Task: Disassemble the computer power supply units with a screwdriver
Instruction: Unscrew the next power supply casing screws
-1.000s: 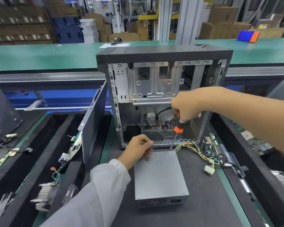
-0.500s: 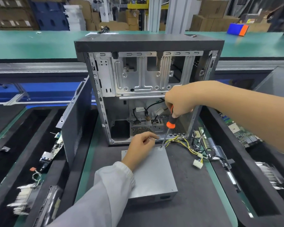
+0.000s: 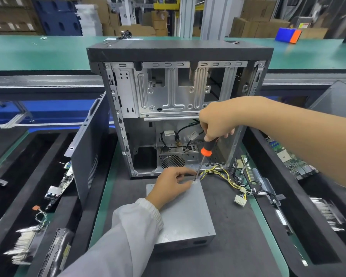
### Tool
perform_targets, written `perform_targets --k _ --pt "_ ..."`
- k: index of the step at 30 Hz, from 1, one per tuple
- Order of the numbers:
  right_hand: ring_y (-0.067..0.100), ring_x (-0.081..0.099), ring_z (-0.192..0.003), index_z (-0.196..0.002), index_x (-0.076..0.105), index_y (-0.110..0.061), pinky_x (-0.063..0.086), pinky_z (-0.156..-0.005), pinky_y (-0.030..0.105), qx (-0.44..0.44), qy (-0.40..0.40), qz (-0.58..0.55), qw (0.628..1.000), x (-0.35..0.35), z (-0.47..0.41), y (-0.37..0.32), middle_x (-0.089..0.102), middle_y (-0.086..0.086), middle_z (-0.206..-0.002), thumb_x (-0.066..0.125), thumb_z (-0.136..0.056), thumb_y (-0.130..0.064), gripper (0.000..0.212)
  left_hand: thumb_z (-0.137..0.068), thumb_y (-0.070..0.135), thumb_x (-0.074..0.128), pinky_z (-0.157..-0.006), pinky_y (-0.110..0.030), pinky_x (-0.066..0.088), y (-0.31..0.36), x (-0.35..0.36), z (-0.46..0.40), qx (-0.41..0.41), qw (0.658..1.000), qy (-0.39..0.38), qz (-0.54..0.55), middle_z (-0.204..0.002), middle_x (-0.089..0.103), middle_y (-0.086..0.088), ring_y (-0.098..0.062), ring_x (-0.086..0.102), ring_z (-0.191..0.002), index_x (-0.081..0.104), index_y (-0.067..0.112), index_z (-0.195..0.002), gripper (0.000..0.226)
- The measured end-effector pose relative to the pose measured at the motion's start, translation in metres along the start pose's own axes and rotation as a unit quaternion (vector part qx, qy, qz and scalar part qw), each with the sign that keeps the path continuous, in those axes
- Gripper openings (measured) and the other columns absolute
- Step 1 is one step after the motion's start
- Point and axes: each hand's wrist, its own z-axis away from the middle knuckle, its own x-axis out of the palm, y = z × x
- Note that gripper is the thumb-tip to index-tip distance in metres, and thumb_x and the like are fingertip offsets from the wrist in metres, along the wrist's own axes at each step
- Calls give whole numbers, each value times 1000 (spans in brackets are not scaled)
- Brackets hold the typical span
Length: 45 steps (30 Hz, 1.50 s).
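A grey metal power supply unit [image 3: 186, 218] lies flat on the dark mat in front of an open computer case [image 3: 180, 108]. Its yellow and black cable bundle [image 3: 226, 176] trails to the right and ends in a white connector [image 3: 240, 199]. My right hand [image 3: 218, 120] grips the black and orange screwdriver [image 3: 207, 148], whose tip stands on the unit's far right corner. My left hand [image 3: 173, 185] rests on the unit's far edge, its fingertips pinching at the screwdriver tip. Whether a screw sits between those fingers is not visible.
The case's removed side panel [image 3: 90, 148] leans at the left. Black trays on both sides hold circuit boards [image 3: 292, 160], cables and other parts [image 3: 56, 188]. A green conveyor [image 3: 38, 52] runs behind the case, with a blue and orange box [image 3: 288, 35] on it.
The camera has shifted. My left hand slid right along the unit's far edge until its fingertips reached the screwdriver tip. My right hand kept the screwdriver on the same corner.
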Motion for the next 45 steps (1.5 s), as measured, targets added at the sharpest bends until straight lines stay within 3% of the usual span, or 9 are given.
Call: perform_targets --k 13,17,28,31,35,37,39,41,45 --pt "22 59 -56 -85 59 -8 53 -62 30 -13 4 21 1000 1 0 -2 61 7 -61 57 -93 -24 17 -86 6 67 -62 -5 35 0 0 0 1 1000 -2 -6 -69 54 24 8 46 -58 73 17 -111 28" --pt "26 68 -85 -104 65 -6 54 -76 34 -33 2 82 996 1 4 -6 71 10 -91 58 -91 -24 23 -85 7 68 -60 -7 33 -1 1 0 1 1000 -1 3 -74 51 18 4 44 -56 73 19 -109 27" --pt "19 49 -84 -91 57 -20 36 -61 29 -152 93 164 970 10 7 -15 54 -2 -99 55 -81 0 22 -93 16 64 -59 -20 29 -7 7 -7 -25 996 11 79 -50 27 12 -5 26 -52 75 20 -103 16" --pt "17 40 -87 -93 61 -23 44 -72 34 -219 154 215 939 15 7 -19 50 -6 -103 60 -82 -7 19 -93 15 65 -59 -11 37 0 10 -11 -34 990 19 132 -56 52 18 0 46 -54 76 11 -105 17" --pt "22 42 -94 -122 51 -25 42 -68 36 -186 131 240 944 15 6 -22 41 3 -119 60 -87 -21 36 -91 16 67 -88 -32 50 -3 17 -13 -33 990 45 127 -94 76 4 -14 68 -92 79 8 -95 14" --pt "24 49 -83 -130 45 -20 39 -61 34 -110 85 182 973 6 10 -19 41 6 -111 65 -84 -48 57 -91 17 68 -88 -36 49 -6 19 -14 -27 991 47 122 -91 76 1 -16 68 -90 79 11 -88 13" --pt "19 48 -59 -99 57 -8 36 -50 29 -45 105 148 982 -1 14 -15 49 1 -81 47 -81 -74 69 -91 17 67 -87 -39 50 -7 20 -15 -29 990 44 130 -90 75 -2 -15 66 -86 78 17 -84 13" --pt "16 51 -45 -68 52 -7 34 -45 26 -18 111 111 987 -2 13 -14 47 1 -54 33 -88 -72 70 -91 17 67 -86 -41 50 -6 21 -15 -33 990 39 133 -88 74 -5 -15 64 -83 78 20 -83 14" --pt "21 59 -69 -76 49 -8 40 -60 31 -65 83 114 988 3 8 -10 50 0 -63 33 -99 -51 51 -91 18 67 -84 -39 51 -6 21 -13 -38 991 32 126 -87 74 -8 -26 66 -85 78 13 -91 12"
